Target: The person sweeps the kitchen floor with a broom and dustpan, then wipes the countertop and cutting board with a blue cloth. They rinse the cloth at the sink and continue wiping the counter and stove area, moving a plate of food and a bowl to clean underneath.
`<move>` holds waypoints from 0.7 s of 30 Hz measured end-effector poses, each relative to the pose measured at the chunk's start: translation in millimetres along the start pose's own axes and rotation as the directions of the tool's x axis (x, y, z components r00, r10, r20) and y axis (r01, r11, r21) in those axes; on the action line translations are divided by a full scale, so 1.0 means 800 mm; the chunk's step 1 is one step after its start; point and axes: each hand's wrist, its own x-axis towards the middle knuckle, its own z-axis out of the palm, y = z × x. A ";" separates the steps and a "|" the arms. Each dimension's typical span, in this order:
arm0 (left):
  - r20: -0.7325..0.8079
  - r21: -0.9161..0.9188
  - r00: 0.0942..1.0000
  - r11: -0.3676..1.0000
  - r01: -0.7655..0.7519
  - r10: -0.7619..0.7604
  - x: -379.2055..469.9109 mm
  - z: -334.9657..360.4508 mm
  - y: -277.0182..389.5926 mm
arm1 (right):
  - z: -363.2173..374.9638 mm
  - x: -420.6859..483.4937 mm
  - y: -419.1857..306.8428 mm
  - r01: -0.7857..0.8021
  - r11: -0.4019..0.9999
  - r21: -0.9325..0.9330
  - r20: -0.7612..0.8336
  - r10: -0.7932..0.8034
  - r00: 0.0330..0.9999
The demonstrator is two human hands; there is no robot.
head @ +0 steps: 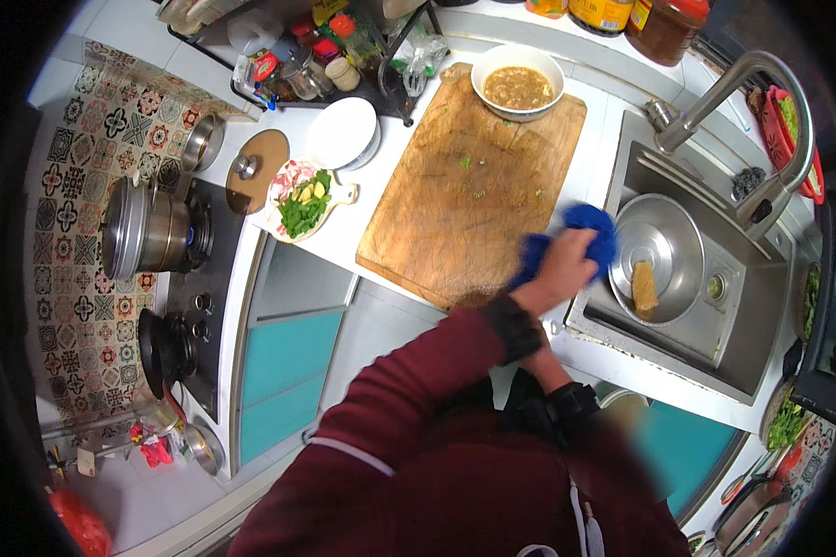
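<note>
My left hand [561, 268] grips a bunched blue cloth [591, 226], blurred as if in motion. The cloth is over the counter strip between the wooden cutting board [474, 181] and the sink, with part of it over the board's lower right edge. Only the wrist side of my right hand [547, 369] shows, at the counter's front edge; its fingers are hidden behind my left wrist. Bits of chopped green lie on the board. A white bowl [519, 83] of brown, lumpy liquid stands at its far end.
Right, a steel sink [745, 299] with a curved faucet [752, 69] holds a metal basin [676, 230] and yellow sponge-like piece [644, 285]. Left, a plate of meat and cut greens [303, 209] sits near a glass lid [258, 174]. A pot [160, 233] stands over a lit burner.
</note>
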 end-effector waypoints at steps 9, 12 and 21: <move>-0.034 -0.401 0.979 0.900 0.171 -0.201 0.012 -0.157 0.039 | -0.061 0.028 -0.055 -0.470 0.714 0.519 0.323 0.346 0.881; -0.286 -0.300 0.911 0.930 0.211 -0.298 -0.031 -0.259 -0.012 | -0.081 0.040 -0.081 -0.547 0.665 0.509 0.362 0.411 0.836; -0.335 0.628 0.942 0.744 0.227 -0.004 0.044 -0.214 -0.121 | -0.088 0.043 -0.085 -0.555 0.672 0.490 0.376 0.411 0.830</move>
